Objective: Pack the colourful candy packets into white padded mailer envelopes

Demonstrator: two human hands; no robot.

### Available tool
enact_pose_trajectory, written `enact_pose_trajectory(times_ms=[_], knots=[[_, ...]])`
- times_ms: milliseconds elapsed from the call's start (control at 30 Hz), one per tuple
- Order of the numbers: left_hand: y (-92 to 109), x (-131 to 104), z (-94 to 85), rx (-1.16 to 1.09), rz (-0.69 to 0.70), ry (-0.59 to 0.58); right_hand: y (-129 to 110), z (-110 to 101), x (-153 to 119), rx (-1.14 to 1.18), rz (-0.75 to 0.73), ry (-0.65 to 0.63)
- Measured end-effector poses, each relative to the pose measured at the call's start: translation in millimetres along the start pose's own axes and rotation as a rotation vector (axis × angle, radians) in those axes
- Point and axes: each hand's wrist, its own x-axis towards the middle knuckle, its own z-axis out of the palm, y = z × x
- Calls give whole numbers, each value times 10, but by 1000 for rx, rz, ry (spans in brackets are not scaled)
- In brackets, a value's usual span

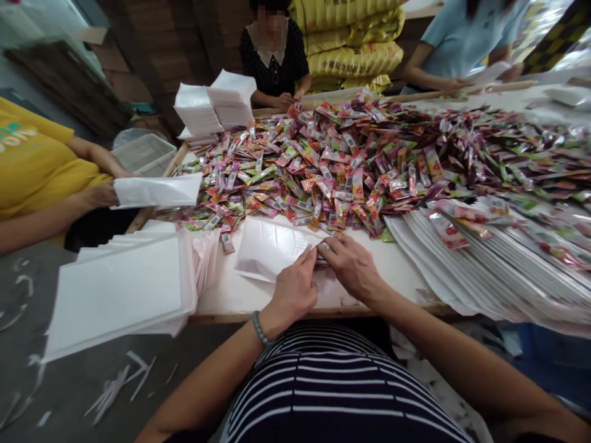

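White table [392, 271] before us: packet heap [323, 166] crowds its far side, envelope stacks [122, 283] both near flanks. Between stacks lies our single envelope [270, 246]; we note left hand [298, 285] and right hand [351, 266] half-curled, fingers closed on its right end.

1. At my left hand [296, 284] and right hand [349, 263]: one white envelope [270, 246].
2. Left of them: one yellow-shirted co-worker [34, 163], one raised envelope [157, 191].
3. Beyond them: two other co-workers [272, 69].
4. On my left wrist: one bracelet [260, 328].
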Motion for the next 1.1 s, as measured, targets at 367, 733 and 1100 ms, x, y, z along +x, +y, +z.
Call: enact_pose_trajectory(times_ms=[367, 733, 1100], knots=[[174, 137, -387, -692, -105, 276, 268, -765, 378, 245, -433, 84], [548, 232, -670, -1226, -96, 406, 328, -1603, 364, 589, -157, 545], [-61, 298, -519, -650, 54, 592, 314, 36, 226, 1111, 488, 434]])
